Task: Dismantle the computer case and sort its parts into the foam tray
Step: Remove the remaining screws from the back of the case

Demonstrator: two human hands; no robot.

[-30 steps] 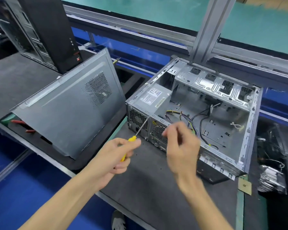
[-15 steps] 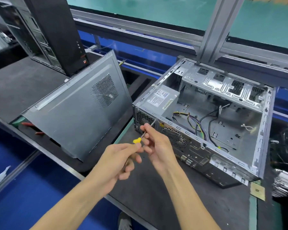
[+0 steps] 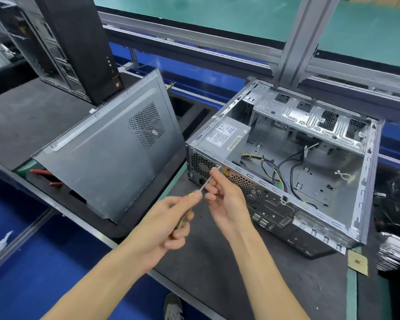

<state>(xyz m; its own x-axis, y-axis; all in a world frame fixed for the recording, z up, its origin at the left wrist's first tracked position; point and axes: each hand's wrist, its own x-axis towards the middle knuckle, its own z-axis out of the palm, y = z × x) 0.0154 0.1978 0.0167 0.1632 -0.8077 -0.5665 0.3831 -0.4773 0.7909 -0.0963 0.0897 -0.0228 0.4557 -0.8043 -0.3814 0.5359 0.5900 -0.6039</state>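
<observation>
My left hand (image 3: 169, 222) grips the yellow-handled screwdriver (image 3: 204, 184); right hand (image 3: 224, 199) pinches its shaft, tip at the open grey steel case (image 3: 346, 204) rear screw. Next, I judge: back it out.

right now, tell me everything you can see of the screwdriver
The screwdriver is slim, with a yellow handle and a thin bare metal shaft. It slants up to the right, its tip at a screw spot on the rear panel of the open computer case, beside the power supply fan grille. The left hand grips the handle, hiding most of it; the right hand pinches the shaft near the tip, steadying it.
</observation>
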